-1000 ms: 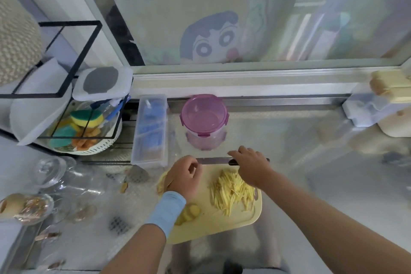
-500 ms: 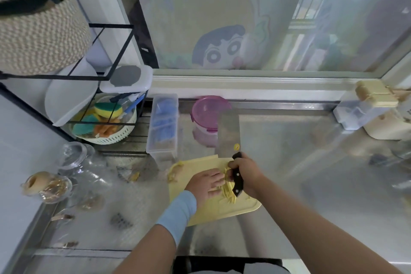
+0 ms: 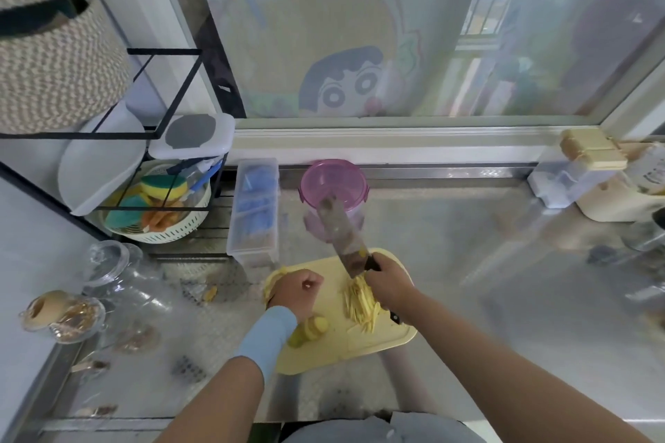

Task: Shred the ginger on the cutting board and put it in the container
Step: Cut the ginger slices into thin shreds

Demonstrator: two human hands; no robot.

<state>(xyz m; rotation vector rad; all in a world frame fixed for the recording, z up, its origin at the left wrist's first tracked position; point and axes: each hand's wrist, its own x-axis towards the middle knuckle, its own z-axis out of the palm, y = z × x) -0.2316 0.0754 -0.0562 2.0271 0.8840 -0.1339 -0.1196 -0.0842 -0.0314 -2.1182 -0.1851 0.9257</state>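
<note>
With right hand (image 3: 390, 286) gripping the knife (image 3: 340, 230) and left hand (image 3: 298, 293) curled, contents unclear, slide the flat blade low under the ginger shreds (image 3: 360, 306) before lifting to the container (image 3: 334, 183).

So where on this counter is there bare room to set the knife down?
The right hand grips the knife. Barest: the steel counter right of the cutting board, running back to the pink-lidded container and across to the cream boxes. Left of the board is crowded: glass jars, scraps, the clear box.
</note>
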